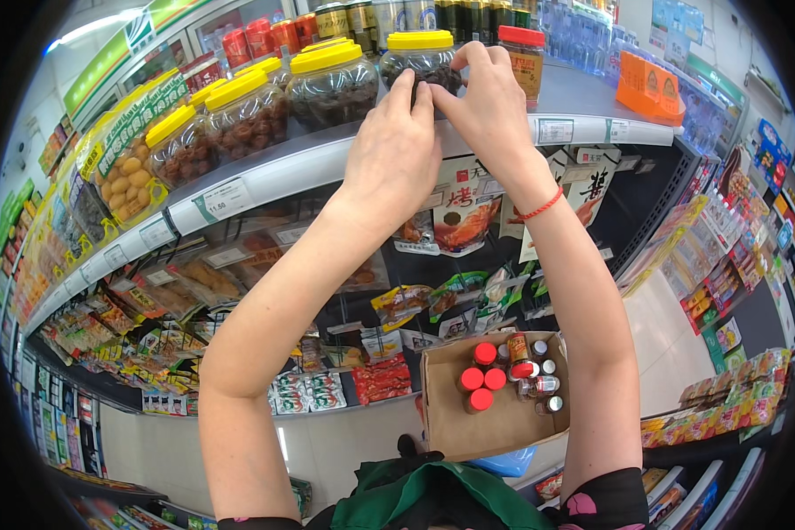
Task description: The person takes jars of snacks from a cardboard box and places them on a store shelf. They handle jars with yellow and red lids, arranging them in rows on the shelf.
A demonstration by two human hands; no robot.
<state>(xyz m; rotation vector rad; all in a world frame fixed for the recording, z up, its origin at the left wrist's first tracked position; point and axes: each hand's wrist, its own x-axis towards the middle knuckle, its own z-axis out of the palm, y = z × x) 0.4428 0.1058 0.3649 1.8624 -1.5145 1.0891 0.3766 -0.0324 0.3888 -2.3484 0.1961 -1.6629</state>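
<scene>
Both hands are at a clear plastic jar [420, 41] with a yellow lid and dark contents, which stands on the shelf top [573, 89]. My left hand [397, 149] lays its fingertips on the jar's front; its thumb is hidden, so its grip cannot be judged. On the jar's right side, my right hand [493, 106] has its thumb in front and its fingers curled around the edge. A red-lidded jar [522, 56] stands just right of that hand. To the left is a similar, larger yellow-lidded jar [331, 83] of dark pieces.
Drink cans [331, 23] line the back. An orange display box [649, 89] sits near the shelf's right end. Below, hanging food packets [464, 212] fill the rack. A cardboard box [450, 430] holding several red-lidded jars [481, 400] and other containers is between my forearms.
</scene>
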